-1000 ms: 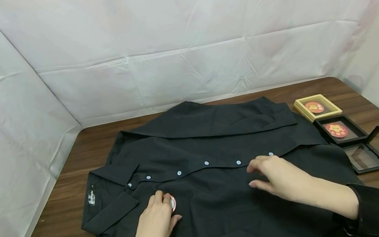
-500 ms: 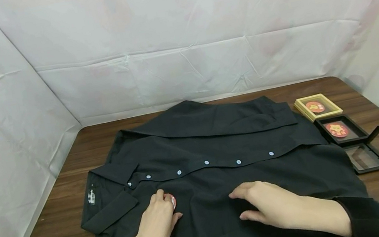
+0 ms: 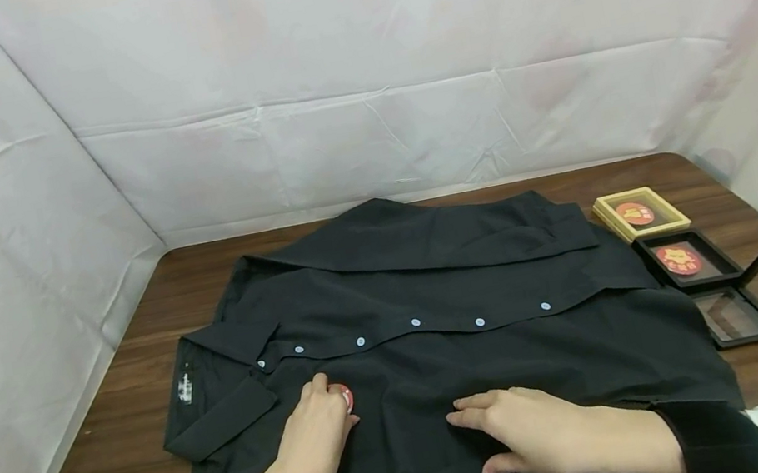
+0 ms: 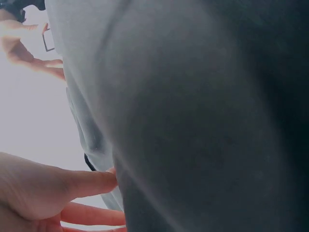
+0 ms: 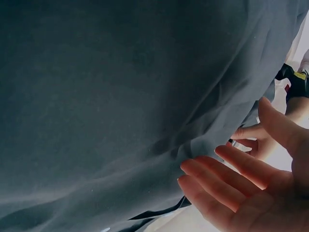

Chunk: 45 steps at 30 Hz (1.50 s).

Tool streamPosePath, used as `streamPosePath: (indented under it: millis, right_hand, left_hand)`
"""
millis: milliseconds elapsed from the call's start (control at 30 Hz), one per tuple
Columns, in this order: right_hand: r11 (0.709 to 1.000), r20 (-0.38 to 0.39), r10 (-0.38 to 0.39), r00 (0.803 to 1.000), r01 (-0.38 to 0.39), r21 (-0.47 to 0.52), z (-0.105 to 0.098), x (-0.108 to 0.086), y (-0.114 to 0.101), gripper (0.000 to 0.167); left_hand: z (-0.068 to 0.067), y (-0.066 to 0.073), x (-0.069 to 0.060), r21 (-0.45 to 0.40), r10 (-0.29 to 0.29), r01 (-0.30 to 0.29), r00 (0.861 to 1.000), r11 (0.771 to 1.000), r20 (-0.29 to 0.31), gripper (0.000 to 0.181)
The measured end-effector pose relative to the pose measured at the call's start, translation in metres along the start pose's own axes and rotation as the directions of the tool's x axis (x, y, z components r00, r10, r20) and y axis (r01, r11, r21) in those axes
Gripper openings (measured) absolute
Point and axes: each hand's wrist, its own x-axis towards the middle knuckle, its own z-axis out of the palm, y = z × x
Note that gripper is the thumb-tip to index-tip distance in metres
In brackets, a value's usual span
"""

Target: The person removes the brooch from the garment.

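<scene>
A black button-up shirt (image 3: 402, 368) lies spread flat, its collar at the left. Near the collar my left hand (image 3: 315, 434) holds a small round red-and-white badge (image 3: 346, 396) against the cloth. Most of the badge is hidden behind the fingers, and the left wrist view shows only the thumb and fingers (image 4: 91, 182) at the fabric. Over the lower middle of the shirt is my right hand (image 3: 527, 430), palm down, fingers extended and holding nothing. The right wrist view shows its spread fingers (image 5: 217, 183) close to the cloth.
On the wooden table's (image 3: 120, 451) right side sits a yellow-framed case (image 3: 641, 214) with a red round badge. Beside it are a black-framed case (image 3: 685, 259) holding another red badge and an open black case (image 3: 738, 313). White sheets (image 3: 406, 130) hang around the table.
My right hand has moved left and toward me, away from the button row, and its fingers have straightened. The left hand stays with the badge in nearly the same place.
</scene>
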Motion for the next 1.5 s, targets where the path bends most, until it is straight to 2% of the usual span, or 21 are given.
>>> streamPosePath:
  millis: [233,433,800,1200,1500]
  right_hand:
    - [1.000,0.058,-0.003,0.998,0.004,-0.021,0.005,0.004,0.001,0.059]
    - [0.998,0.074,-0.035,0.997,0.038,-0.050,0.008,0.006,0.002,0.059]
    - [0.998,0.093,-0.011,0.996,0.016,-0.058,0.009,0.008,0.001,0.061]
    - [0.999,0.109,-0.001,0.994,0.007,-0.053,0.007,0.011,0.003,0.062]
    - [0.997,0.109,0.000,0.994,0.008,-0.075,0.004,0.013,0.003,0.061]
  left_hand:
    - [0.001,-0.002,0.001,-0.017,0.001,-0.001,1.000,1.000,-0.012,0.026]
    - [0.000,-0.004,0.002,-0.017,-0.001,0.001,1.000,1.000,0.017,0.023]
    - [-0.012,-0.005,0.000,-0.024,0.020,-0.020,1.000,1.000,-0.014,0.015]
    - [-0.014,-0.007,0.003,-0.075,-0.037,0.035,0.999,0.997,-0.013,0.012]
    - [-0.018,-0.011,0.002,-0.156,-0.061,0.049,0.996,0.986,-0.071,0.006]
